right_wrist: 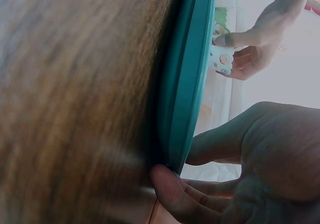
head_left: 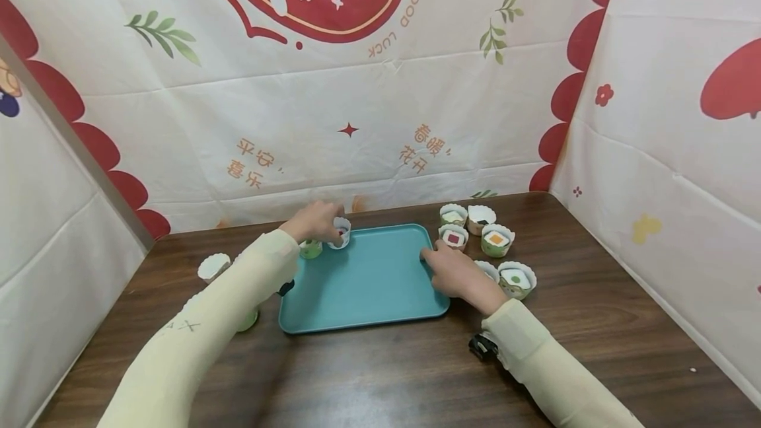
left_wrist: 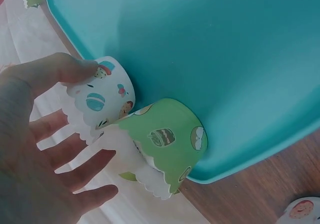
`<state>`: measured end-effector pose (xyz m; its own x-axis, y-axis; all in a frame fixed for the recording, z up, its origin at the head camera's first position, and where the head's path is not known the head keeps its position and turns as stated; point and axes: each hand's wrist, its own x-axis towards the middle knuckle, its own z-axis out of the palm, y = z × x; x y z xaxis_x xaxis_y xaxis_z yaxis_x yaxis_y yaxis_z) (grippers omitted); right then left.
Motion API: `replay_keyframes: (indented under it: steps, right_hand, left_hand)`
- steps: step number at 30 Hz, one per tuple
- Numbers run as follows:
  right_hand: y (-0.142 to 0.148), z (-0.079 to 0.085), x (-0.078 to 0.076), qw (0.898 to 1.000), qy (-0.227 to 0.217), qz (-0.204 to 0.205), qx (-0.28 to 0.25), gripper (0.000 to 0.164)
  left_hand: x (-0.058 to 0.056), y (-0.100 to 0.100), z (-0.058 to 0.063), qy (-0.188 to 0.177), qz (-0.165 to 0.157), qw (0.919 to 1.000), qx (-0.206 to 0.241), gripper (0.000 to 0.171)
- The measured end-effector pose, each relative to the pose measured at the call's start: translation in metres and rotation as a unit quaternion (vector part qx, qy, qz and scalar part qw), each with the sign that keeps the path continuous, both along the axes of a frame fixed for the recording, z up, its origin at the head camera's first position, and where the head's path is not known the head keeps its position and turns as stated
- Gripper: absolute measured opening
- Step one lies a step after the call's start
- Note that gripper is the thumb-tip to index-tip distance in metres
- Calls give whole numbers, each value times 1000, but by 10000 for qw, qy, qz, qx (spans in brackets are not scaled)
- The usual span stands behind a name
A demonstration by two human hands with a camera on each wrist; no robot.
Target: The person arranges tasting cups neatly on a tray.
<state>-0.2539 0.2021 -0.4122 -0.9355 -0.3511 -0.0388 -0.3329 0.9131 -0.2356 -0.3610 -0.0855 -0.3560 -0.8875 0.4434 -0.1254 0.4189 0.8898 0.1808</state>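
Left hand (head_left: 315, 220) pinched white cup (left_wrist: 107, 97), right hand (head_left: 453, 271) gripped tray (head_left: 371, 279); a tug risked toppling green cup (left_wrist: 172, 149), far left.

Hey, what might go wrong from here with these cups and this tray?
The left hand might bump the green cup, close beside the white cup it holds. The right hand grips the edge of the tray; a sudden tug could make the green cup slide or tip.
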Motion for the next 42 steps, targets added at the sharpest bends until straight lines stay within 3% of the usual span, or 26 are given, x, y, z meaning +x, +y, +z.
replay_keyframes:
  steps: [6,16,26,35,38,42]
  right_hand:
    - [-1,-1,0,10000,-37,-28,1,40]
    - [-2,-1,-1,9999,-75,-58,71,42]
    - [-1,-1,-1,9999,-88,-62,72,43]
    - [-3,0,-1,10000,-43,-56,42,42]
    - [-3,-1,-2,10000,-58,-57,50,42]
    - [-2,-1,-2,10000,-37,-38,63,42]
  left_hand:
    - [-1,-4,-1,-203,-71,9998,25,59]
    - [0,-6,0,-227,-13,9997,68,62]
    - [-3,-8,-9,-284,-16,9996,-42,61]
    - [2,-11,-3,-692,28,9974,177,80]
    - [6,-12,3,-592,-88,9975,371,81]
    - [15,-14,10,-158,-234,9977,620,75]
